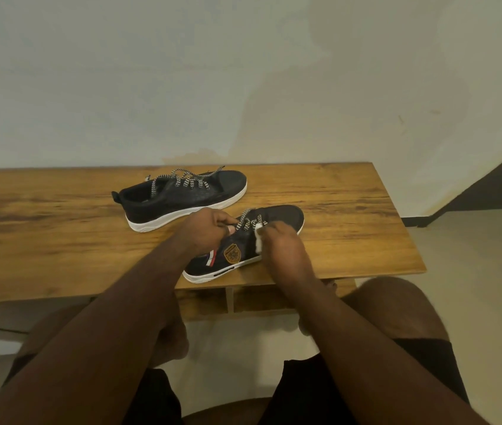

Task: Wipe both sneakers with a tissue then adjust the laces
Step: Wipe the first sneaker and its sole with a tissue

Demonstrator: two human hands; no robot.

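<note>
The person sits at the wooden bench (59, 216) and works on the near sneaker (243, 243), which lies under both hands close to the front edge of the bench. The left hand (203, 231) is closed, its fingers curled on the checkered lace (245, 220) near the top of this sneaker. The right hand (283, 243) is also closed, and it grips a white tissue (258, 239) that presses against the side of the sneaker, just right of the golden badge. The second sneaker (182, 197) stands beyond the left hand, apart from the near one, and no hand touches it.

I think the wiping of the near sneaker is now going on. Some things can go wrong from here. This sneaker is tilted on its side near the edge of the bench, so a strong rub toward the person can push it off the bench. The left hand holds only the lace, not the body of the sneaker, so the sneaker can turn under the pressure, or the lace can be pulled loose from its holes. The tissue looks thin and crumpled; on the rough fabric it can tear and leave white pieces. How clean the second sneaker is I cannot tell from here.
</note>
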